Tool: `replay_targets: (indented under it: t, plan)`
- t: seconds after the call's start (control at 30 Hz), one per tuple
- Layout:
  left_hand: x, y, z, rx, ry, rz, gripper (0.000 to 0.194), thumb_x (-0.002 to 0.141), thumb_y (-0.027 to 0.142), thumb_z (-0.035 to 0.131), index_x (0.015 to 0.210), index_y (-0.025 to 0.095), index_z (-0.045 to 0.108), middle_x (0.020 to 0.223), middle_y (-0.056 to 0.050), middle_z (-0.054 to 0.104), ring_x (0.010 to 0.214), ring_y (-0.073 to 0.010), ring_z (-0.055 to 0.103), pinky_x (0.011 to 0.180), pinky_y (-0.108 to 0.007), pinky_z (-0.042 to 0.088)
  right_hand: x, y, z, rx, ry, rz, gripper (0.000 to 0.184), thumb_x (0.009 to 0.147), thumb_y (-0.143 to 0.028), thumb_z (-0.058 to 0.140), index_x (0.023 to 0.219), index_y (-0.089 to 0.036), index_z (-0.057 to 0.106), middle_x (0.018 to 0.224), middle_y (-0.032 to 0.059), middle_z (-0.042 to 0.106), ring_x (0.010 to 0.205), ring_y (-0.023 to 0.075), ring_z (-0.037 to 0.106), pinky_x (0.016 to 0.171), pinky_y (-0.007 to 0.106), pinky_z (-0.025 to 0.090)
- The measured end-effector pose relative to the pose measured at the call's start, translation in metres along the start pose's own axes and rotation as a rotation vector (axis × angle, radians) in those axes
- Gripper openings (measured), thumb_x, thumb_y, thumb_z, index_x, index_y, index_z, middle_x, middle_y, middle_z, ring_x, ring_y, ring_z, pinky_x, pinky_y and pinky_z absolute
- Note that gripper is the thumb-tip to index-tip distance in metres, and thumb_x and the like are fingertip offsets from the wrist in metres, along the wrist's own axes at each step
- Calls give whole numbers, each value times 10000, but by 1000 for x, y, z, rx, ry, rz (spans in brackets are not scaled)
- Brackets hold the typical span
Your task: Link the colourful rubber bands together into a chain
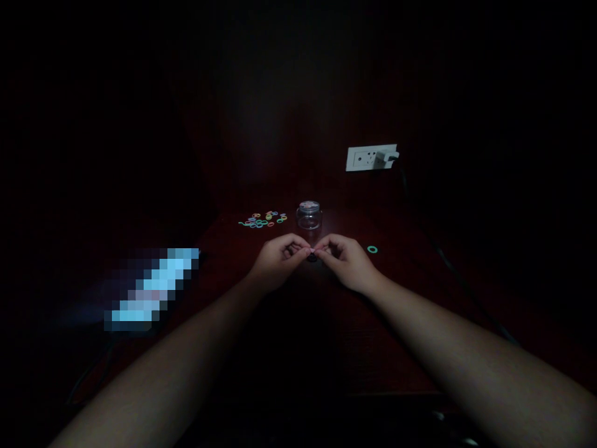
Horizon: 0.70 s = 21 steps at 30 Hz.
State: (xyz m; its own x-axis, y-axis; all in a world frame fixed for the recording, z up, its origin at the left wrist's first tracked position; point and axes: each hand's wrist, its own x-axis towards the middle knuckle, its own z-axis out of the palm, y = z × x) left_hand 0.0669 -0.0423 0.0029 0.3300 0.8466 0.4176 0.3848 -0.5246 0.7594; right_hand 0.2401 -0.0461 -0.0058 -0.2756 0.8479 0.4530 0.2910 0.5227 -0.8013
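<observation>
The left hand (278, 260) and right hand (347, 260) pinch a tiny pale-pink piece (312, 250) between their fingertips, probably for fine control, over the dark reddish-brown worktop (219, 249), near a clear, round, lidded jar (309, 219) and thin multicoloured rings (264, 222), apparently spread for easy reach.

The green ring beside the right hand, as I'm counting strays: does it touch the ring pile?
No: the green ring lies right of the right hand, while the pile lies left of the jar.

Both hands (280, 260) (349, 261) pinch thumb to finger, close together.
</observation>
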Motion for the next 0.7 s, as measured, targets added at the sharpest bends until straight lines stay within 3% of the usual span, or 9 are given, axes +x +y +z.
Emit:
replay_targets:
  t: [0.23,0.7]
  plan:
    - [0,0,0,30,2,21,190,796,305,495,853,143,578,757,-23,604,609,-86,500,544,-200,388,-1,2,0,-31,-53,37,161,766,-310,526,778,-156,568,700,12,566,606,103,483,558,226,376]
    - [-1,4,3,-60,-12,-7,189,768,308,543,850,141,573,707,-14,556,583,-77,476,500,-182,370,-1,1,0,33,-88,18,150,753,-300,539,788,-154,543,632,-7,500,550,88,418,502,210,335]
